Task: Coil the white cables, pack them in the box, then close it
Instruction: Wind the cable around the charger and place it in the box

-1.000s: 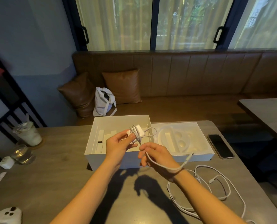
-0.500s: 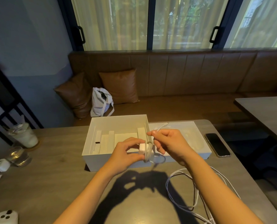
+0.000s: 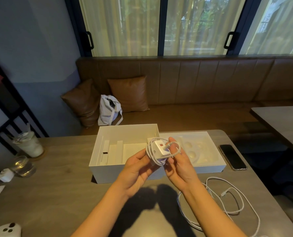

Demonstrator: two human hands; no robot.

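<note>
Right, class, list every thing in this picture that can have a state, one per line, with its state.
white box: open, no lid on.
charger: held in both hands.
wound cable: wrapped round the charger, not yet packed.
left hand: grips the charger.
right hand: pinches the wound cable's end loop.
loose cable: uncoiled, sprawled on the table.
phone: flat, screen dark.

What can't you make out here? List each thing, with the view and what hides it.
Head view only:
- Charger: its far side and underside, hidden by the wound cable, the left hand and the right hand.
- Loose cable: near loops cut off by the bottom edge.
- Box: right part of its floor, covered by both hands.
- White device, bottom-left corner: cut off by the edge.
</note>
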